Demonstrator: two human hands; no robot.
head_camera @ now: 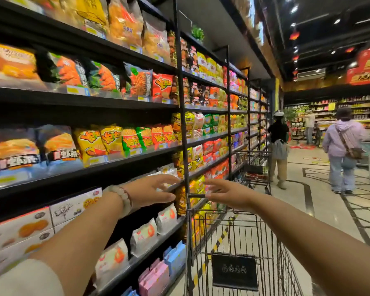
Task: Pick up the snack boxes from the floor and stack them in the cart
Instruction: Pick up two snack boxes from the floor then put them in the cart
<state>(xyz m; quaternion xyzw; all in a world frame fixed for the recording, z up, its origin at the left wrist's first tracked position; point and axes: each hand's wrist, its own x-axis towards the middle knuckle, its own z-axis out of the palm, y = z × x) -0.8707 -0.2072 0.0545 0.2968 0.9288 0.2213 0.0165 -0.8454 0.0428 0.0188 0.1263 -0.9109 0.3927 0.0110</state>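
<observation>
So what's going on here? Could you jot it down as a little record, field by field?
place: supermarket snack aisle
left hand: open, stretched forward, holding nothing
right hand: open, stretched forward above the cart
cart: wire, in front of the person; no boxes visible in it
shelves: on the left, full of snack bags
snack boxes on floor: none in view
other shoppers: further down the aisle
</observation>
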